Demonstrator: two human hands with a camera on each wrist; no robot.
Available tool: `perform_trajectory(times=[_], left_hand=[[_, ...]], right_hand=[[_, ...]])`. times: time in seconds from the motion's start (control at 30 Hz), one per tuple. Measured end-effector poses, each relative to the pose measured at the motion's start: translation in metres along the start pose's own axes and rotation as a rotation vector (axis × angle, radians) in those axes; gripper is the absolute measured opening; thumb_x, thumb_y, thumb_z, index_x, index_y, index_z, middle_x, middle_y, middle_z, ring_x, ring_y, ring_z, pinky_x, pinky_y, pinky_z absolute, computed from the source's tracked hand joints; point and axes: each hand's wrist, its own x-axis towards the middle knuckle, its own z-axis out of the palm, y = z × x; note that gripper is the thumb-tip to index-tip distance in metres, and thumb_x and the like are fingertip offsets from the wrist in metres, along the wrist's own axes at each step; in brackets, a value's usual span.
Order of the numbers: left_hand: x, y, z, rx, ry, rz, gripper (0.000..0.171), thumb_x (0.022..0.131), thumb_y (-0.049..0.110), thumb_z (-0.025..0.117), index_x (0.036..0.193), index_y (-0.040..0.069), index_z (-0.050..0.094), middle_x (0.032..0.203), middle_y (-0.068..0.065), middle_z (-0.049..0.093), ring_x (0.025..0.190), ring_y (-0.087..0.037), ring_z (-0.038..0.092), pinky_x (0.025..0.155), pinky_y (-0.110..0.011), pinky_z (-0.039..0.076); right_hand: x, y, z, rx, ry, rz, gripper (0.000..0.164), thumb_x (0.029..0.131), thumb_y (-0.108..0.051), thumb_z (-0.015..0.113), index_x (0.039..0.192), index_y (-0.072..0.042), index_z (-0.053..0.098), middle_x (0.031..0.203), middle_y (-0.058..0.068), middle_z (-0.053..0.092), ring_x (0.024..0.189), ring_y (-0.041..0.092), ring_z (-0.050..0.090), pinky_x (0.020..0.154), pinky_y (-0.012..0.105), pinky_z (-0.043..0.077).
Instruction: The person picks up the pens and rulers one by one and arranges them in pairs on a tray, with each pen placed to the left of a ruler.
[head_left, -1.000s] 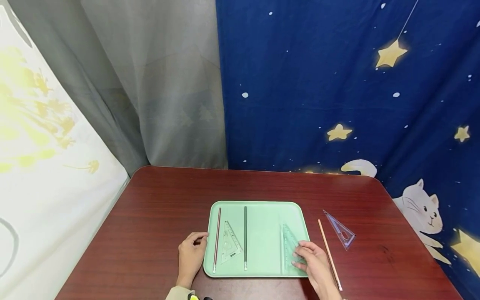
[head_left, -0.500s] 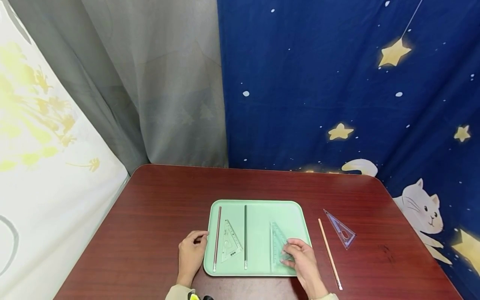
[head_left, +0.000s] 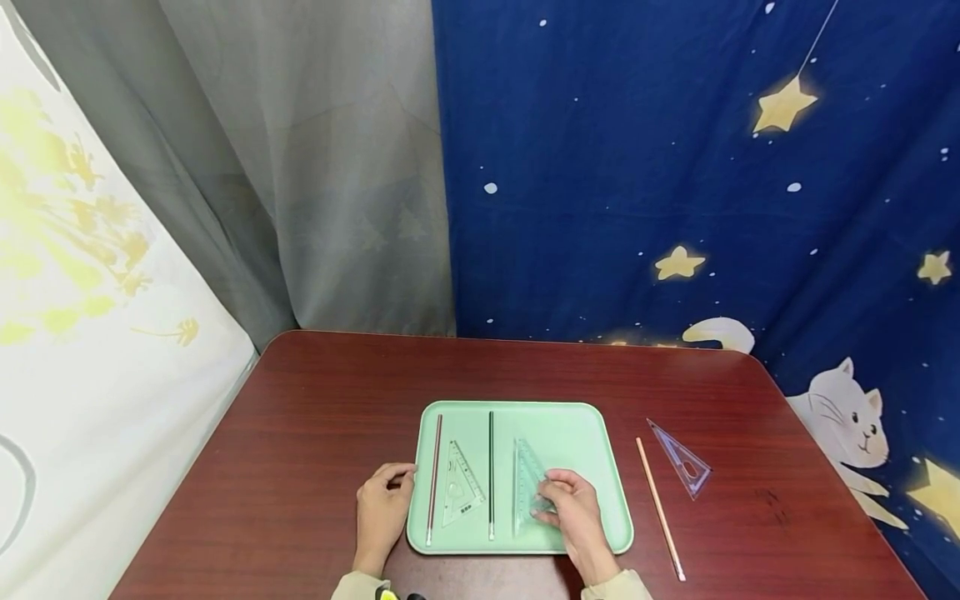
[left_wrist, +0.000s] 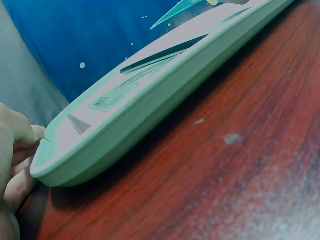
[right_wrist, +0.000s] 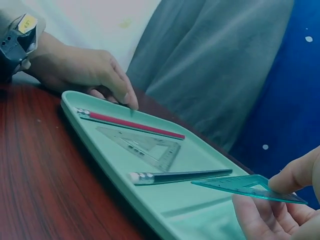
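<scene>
My right hand [head_left: 576,510] pinches a teal see-through set square [head_left: 527,483] between thumb and fingers, over the right half of the mint-green tray [head_left: 600,546]. In the right wrist view the set square [right_wrist: 245,186] shows nearly edge-on, above the tray floor. My left hand [head_left: 384,510] holds the tray's left rim, with its fingertips [left_wrist: 37,132] at the edge. On the tray lie a red pencil [head_left: 434,479], a clear set square [head_left: 459,487] and a dark pencil [head_left: 491,475], side by side from left to right.
Right of the tray, a light wooden pencil [head_left: 660,508] and a purple set square [head_left: 681,460] lie on the reddish-brown table [head_left: 337,400]. Grey and blue curtains [head_left: 570,208] hang behind the table, a white cloth [head_left: 112,375] at left.
My right hand has carried the teal set square leftward across the tray, from its right edge toward the dark pencil. The left hand has stayed at the rim.
</scene>
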Motion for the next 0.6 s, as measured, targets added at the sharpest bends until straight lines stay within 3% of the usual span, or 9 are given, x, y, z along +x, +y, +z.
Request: perform_trajectory(times=[0.6], left_hand=[[0.0,0.004,-0.001,0.004,0.001,-0.006,0.015,0.084,0.005,0.065,0.086,0.014,0.076,0.084,0.003,0.071,0.068,0.0,0.06,0.063,-0.019,0.05]], right_hand=[[0.005,0.006,0.014,-0.099,0.023,-0.042,0.018,0.083,0.005,0.058,0.1,0.008,0.053,0.071,-0.003,0.049,0.064,0.008,0.056,0.054,0.027,0.056]])
